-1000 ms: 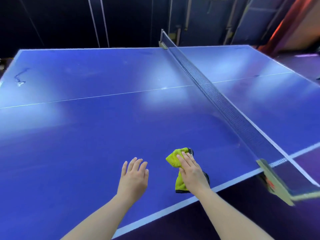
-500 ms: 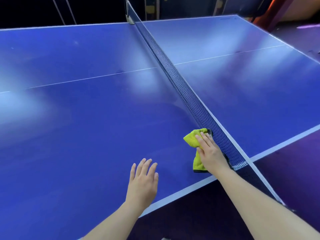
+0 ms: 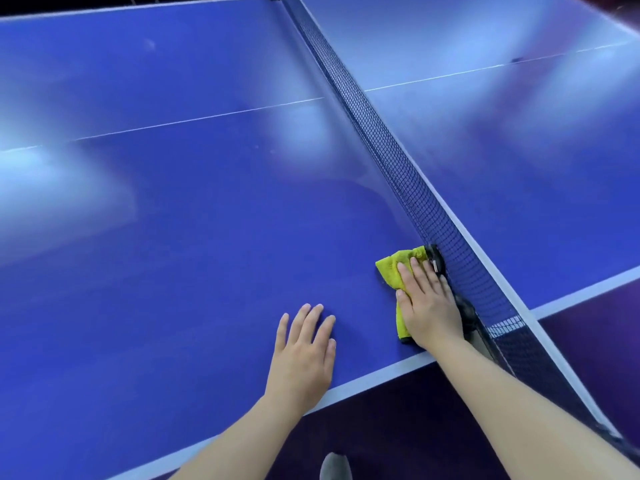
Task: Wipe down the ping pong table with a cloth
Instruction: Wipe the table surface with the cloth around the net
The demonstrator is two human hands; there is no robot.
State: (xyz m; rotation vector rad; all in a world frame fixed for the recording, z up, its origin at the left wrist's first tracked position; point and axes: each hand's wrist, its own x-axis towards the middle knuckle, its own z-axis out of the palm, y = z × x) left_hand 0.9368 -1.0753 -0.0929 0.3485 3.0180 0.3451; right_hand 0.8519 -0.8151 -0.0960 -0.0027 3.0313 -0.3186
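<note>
A blue ping pong table (image 3: 173,237) with white lines fills the view. A yellow-green cloth (image 3: 393,270) with a dark edge lies on it close to the near side edge, right against the foot of the net. My right hand (image 3: 427,303) presses flat on the cloth with straight fingers, its little-finger side against the net. My left hand (image 3: 304,351) lies flat on the bare table surface to the left of the cloth, fingers straight and slightly spread, holding nothing.
The black net (image 3: 388,154) runs from the near right to the far middle, dividing the table. Its clamp sits at the near edge by my right wrist. Dark purple floor (image 3: 398,420) lies below the table's white edge line.
My right hand has slid the cloth rightward until it meets the net. My left hand followed to the right along the table. The view has shifted closer and to the right.
</note>
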